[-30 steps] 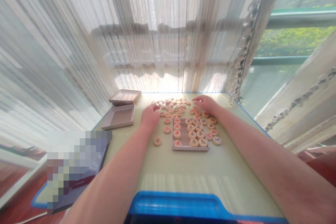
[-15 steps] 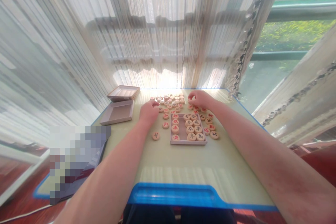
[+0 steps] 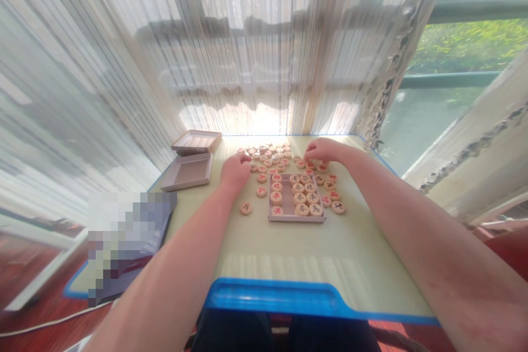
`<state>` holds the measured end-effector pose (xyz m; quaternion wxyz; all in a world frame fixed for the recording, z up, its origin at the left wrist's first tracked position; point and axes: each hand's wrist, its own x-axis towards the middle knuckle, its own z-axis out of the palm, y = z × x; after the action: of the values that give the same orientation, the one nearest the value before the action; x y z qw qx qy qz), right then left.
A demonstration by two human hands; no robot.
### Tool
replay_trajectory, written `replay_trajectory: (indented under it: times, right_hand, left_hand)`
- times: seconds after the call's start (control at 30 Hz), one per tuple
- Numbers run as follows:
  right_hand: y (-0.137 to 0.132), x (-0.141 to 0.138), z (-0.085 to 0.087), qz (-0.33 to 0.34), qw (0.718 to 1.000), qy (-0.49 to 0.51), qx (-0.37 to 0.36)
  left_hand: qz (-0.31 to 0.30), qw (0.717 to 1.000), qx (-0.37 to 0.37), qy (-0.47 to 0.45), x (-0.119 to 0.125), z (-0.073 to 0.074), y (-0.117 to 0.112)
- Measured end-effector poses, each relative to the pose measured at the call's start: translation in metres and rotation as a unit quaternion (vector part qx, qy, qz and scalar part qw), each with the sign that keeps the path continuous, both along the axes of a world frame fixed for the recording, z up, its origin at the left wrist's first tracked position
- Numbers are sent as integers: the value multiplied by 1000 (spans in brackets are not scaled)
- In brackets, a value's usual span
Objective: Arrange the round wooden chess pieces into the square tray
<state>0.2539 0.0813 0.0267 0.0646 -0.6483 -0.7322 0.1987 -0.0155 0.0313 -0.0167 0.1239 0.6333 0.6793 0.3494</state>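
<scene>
Round wooden Chinese chess pieces with red or black characters lie scattered at the back middle of the table. My left hand is at their left edge, fingers curled in; anything inside them is hidden. Over the pieces on the right, my right hand has its fingers bent together and pointing down, and I cannot make out what they hold. Between my forearms stands a shallow open box. A column of red pieces runs along its left side, and two columns of black pieces fill its right side.
Two shallow open boxes stand at the back left. A dark device, partly blurred out, lies at the left edge. The table has a blue rim and a blue front tray. Sheer curtains hang behind.
My right hand has shifted slightly to the right above the pieces. My left hand stays near the same place. The whole view has tilted a little; the pieces in the box look unchanged.
</scene>
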Motion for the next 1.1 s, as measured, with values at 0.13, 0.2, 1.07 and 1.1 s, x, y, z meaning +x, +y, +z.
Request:
replay_trajectory:
  times: [0.13,0.2,1.07,1.1]
  right_hand:
    - [0,6,8,28,999,-41,1]
    - [0,6,9,28,999,-44,8]
    - [0,6,-13,-13,973,55,225]
    - [-6,3,-5,-13,967,105,230]
  left_hand:
    - [-1,1000,-1,0,1,0,0]
    - [0,1000,0,3,0,0,0]
    - [-24,998,46,-37,6,7,-4]
    - [-43,995,72,-52,9,10,-7]
